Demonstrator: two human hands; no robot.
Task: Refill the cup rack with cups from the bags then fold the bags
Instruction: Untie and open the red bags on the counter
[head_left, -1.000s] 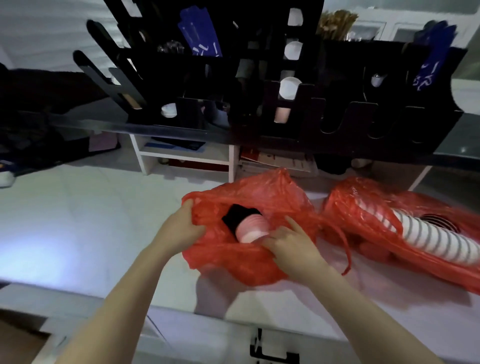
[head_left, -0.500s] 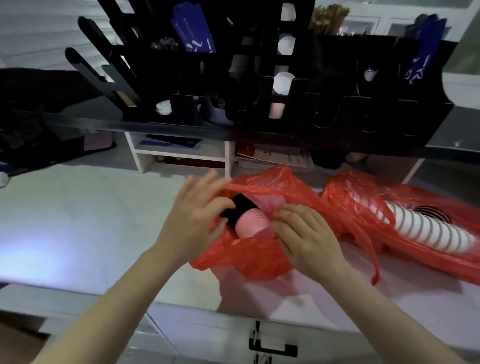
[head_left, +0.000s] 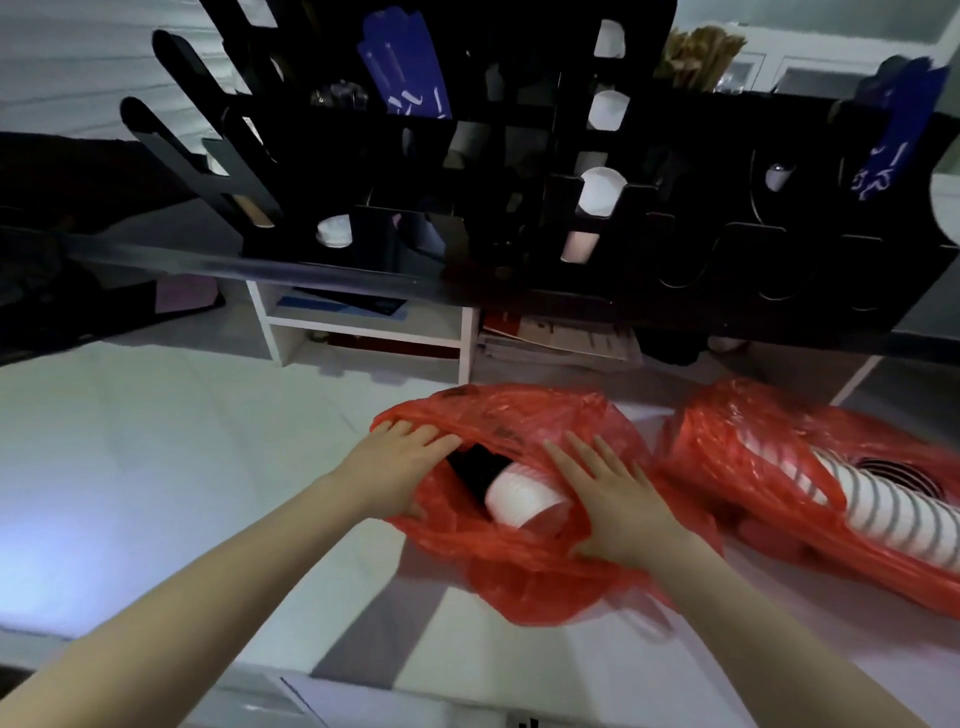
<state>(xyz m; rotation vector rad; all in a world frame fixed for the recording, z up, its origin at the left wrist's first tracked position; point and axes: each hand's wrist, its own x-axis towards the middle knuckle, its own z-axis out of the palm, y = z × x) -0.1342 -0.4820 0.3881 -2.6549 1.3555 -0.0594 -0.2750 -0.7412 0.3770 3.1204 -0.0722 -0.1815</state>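
Fingers (head_left: 587, 457) on bag (head_left: 519, 582) covering cups (head_left: 524, 499).

One head-worn wide view looks forward and down, close over the white counter (head_left: 156, 467)
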